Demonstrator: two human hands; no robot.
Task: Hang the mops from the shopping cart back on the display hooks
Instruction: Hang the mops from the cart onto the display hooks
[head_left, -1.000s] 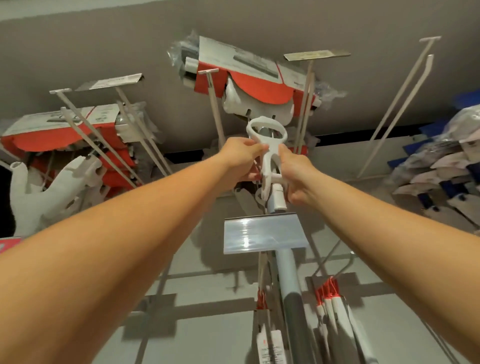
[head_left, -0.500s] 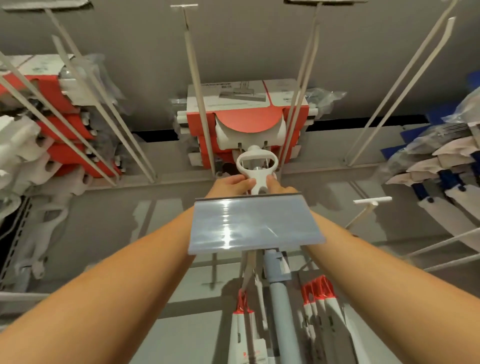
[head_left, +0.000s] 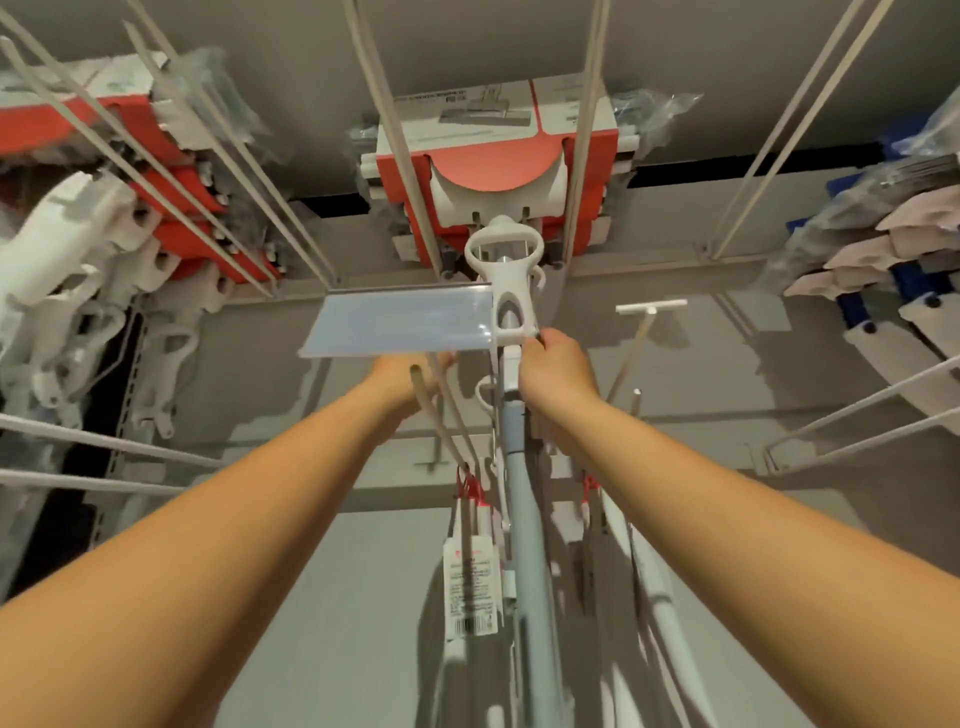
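**Mop held up at the display hook**

The mop (head_left: 521, 467), a grey-blue pole ending in a white loop handle (head_left: 503, 258), stands nearly upright before the grey display wall. Its loop lies just right of the clear label holder (head_left: 400, 322) and in front of a red-and-white box (head_left: 493, 156). The right hand (head_left: 553, 371) curls its fingers round the white collar directly beneath the loop. The left hand (head_left: 408, 379) reaches up under the label holder, beside the two rods of a display hook (head_left: 441, 415). Its fingers are hidden, so its grip cannot be told. Below, other mops hang with red cords and a barcoded tag (head_left: 470, 592). A T-ended hook (head_left: 650, 309) projects at right, with blue-and-beige mop heads (head_left: 883, 260) beyond.
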